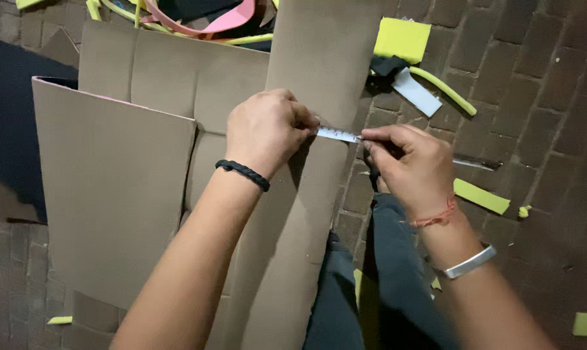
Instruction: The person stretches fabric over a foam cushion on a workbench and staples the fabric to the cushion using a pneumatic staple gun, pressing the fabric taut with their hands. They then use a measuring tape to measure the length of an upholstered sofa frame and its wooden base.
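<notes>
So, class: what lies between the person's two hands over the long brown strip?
In the head view, a short stretch of pale measuring tape spans the gap between the left hand and right hand, lying across the brown cardboard strip.

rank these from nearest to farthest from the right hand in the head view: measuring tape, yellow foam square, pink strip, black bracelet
1. measuring tape, pinched in the right hand's grip.
2. black bracelet, on the left wrist.
3. yellow foam square, on the bricks above.
4. pink strip, top edge, left of centre.
</notes>
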`<state>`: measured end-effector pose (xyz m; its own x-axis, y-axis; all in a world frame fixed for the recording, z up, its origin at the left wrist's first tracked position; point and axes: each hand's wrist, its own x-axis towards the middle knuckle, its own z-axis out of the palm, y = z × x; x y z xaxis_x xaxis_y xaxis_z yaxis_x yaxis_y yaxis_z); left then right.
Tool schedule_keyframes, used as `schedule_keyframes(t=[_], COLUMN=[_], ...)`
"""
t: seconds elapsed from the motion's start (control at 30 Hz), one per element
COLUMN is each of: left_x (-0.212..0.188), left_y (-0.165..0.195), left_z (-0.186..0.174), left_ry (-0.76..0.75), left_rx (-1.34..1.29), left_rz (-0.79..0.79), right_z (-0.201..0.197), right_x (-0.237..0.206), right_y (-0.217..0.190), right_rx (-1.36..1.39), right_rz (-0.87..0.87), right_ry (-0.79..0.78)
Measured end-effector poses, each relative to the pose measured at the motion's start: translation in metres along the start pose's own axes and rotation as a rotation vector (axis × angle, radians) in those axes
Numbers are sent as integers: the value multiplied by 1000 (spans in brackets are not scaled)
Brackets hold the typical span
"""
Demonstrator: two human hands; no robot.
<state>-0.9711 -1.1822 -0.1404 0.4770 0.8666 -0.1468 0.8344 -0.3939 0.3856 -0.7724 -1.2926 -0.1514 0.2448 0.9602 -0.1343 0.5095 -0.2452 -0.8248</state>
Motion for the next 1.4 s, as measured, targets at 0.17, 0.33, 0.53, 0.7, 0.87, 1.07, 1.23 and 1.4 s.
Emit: schedule_keyframes(t=[0.17,0.33,0.53,0.7,0.87,1.07,1.23,1.4], left_x=[3,3,2,5,5,6,7,10], left_y=[-1,-3,-6,-6,-7,-7,-4,-1], left_z=[0,2,6,8,8,9,6,0], left_ry=[-39,0,18,-9,30,20,57,32], left_rx=[-14,-28,-47,-24,-63,-109,-172,-220], left_rz=[-39,-10,4,-34,2,-39,-100,-147], right_z=[-1,15,27,27,28,28,28,21], right_x=[-14,-18,-6,-1,1,13,13,20], right_y=[-11,-19,-14,-12,-16,-15,-17,-18], right_rx=[-24,-79,-106,-116,-166,-256,-272,-304], right_rz=[-245,-123,-205,-248,-256,-281,-328,-357], right_ry=[120,72,74,58,43,-4,-41,-14])
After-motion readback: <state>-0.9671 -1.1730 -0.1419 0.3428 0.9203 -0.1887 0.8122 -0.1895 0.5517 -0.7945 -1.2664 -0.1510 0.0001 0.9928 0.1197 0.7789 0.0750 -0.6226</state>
